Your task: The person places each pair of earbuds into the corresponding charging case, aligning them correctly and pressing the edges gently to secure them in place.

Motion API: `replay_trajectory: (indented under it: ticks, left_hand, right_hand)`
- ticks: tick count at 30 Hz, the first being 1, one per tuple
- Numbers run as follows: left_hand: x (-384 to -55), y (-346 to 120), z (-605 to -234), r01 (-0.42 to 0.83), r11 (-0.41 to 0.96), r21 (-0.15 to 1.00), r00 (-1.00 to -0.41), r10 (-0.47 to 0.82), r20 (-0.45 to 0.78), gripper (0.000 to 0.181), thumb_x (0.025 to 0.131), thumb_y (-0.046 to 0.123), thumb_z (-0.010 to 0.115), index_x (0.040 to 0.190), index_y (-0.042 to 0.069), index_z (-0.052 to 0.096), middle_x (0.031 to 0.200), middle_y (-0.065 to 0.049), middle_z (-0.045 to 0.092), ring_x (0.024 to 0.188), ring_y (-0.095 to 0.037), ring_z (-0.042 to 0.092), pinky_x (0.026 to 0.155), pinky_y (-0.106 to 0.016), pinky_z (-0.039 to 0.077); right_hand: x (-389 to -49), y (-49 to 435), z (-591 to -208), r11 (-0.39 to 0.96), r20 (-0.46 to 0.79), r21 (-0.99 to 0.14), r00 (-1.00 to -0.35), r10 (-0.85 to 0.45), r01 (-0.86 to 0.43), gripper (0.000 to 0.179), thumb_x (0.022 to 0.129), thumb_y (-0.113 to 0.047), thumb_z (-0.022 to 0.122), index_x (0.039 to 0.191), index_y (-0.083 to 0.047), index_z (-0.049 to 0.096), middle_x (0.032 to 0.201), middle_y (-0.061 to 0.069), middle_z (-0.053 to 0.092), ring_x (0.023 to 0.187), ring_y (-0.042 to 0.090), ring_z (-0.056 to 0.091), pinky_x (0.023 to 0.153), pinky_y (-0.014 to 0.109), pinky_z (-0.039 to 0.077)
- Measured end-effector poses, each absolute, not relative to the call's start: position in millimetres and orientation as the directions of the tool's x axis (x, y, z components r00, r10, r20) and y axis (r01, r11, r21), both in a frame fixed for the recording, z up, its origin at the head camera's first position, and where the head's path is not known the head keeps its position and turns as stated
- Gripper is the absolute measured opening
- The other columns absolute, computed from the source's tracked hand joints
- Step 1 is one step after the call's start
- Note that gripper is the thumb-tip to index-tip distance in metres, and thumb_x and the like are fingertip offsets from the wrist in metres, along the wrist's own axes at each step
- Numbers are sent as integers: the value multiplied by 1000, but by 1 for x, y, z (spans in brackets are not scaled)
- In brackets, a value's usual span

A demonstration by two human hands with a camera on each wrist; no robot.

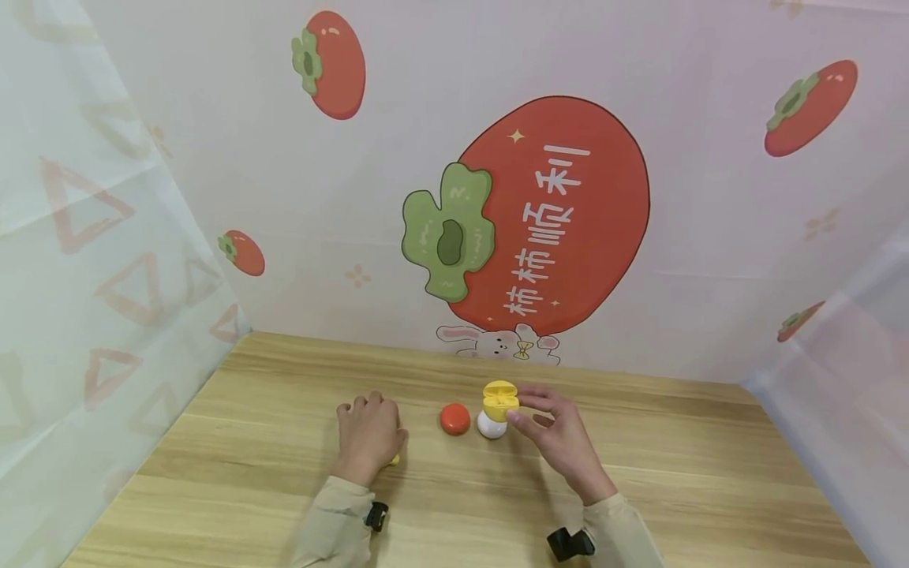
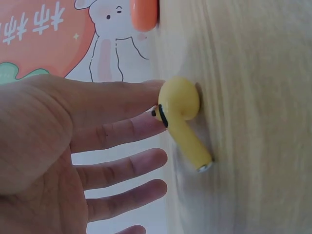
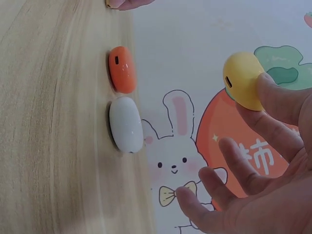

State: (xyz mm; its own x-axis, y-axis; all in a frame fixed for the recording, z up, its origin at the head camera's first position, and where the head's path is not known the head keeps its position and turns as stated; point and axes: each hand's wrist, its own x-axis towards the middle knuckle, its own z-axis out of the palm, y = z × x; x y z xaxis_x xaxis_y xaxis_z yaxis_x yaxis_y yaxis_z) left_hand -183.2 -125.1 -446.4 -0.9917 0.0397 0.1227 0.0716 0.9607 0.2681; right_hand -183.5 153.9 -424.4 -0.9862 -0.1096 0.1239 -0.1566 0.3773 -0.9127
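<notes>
My left hand (image 1: 369, 434) is low over the wooden table at the left. Its thumb and index finger pinch a yellow earbud (image 2: 180, 100), whose stem angles down toward the wood; the other fingers spread loosely. Raised above the tabletop, my right hand (image 1: 561, 438) holds a yellow earbud case (image 1: 500, 401) between thumb and fingers. The case's lid is flipped up, and its inside faces the head camera, too small to tell what it contains. In the right wrist view the case (image 3: 243, 80) shows a rounded outside with a dark port slot.
A red rounded case (image 1: 455, 419) and a white rounded case (image 1: 491, 427) sit side by side on the wooden table (image 1: 675, 473), between the hands. The yellow case partly covers the white one in the head view. Behind stands a printed backdrop (image 1: 319, 189) with persimmons and a rabbit.
</notes>
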Motion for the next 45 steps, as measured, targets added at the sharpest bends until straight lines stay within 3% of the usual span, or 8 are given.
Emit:
replay_trajectory:
  ticks: [10,16,21,27,36,45]
  left_hand:
    - [-184,-125,-446,50,963,265,-994,22,106,36,81,21,82,60,15,54,91,-13,62,91,-40,59,91,-66,39]
    - [-184,-126,-445,43,951,305,-994,12,105,27,80,13,79,62,15,59,87,-9,60,88,-37,58,93,-67,37]
    - [-185,-124,-445,68,898,435,-984,-10,176,10,82,17,83,80,13,74,92,-6,68,93,-35,62,90,-64,40]
    - [-189,-120,-442,161,768,620,-957,-31,288,10,83,18,85,87,13,78,95,-2,75,98,-31,68,85,-59,47]
    - [-187,-118,-429,208,617,759,-960,-20,279,16,87,15,81,100,6,78,92,0,74,103,-28,68,91,-51,50]
    - [-186,-116,-423,251,543,801,-954,-2,300,14,87,9,80,100,4,76,85,3,70,97,-24,66,93,-53,48]
  right_hand:
    - [-184,154,-426,369,118,-918,-988,-95,-145,31,90,-19,79,117,-4,75,133,11,61,131,33,50,102,58,46]
    - [-183,154,-424,371,116,-917,-988,-100,-145,30,90,-20,79,116,-5,76,133,10,61,131,32,50,102,57,47]
    - [-183,153,-424,367,118,-918,-987,-109,-151,29,91,-19,79,116,-5,76,133,10,61,131,33,50,102,58,46]
    - [-183,152,-424,369,120,-916,-986,-117,-156,27,91,-18,79,115,-6,77,131,10,62,130,32,51,102,58,46]
    - [-183,150,-426,382,123,-910,-985,-123,-161,26,90,-16,79,113,-5,77,127,11,63,126,35,54,102,58,46]
    - [-181,148,-424,359,120,-919,-983,-137,-162,24,90,-14,79,112,-6,78,126,10,63,126,32,54,102,55,47]
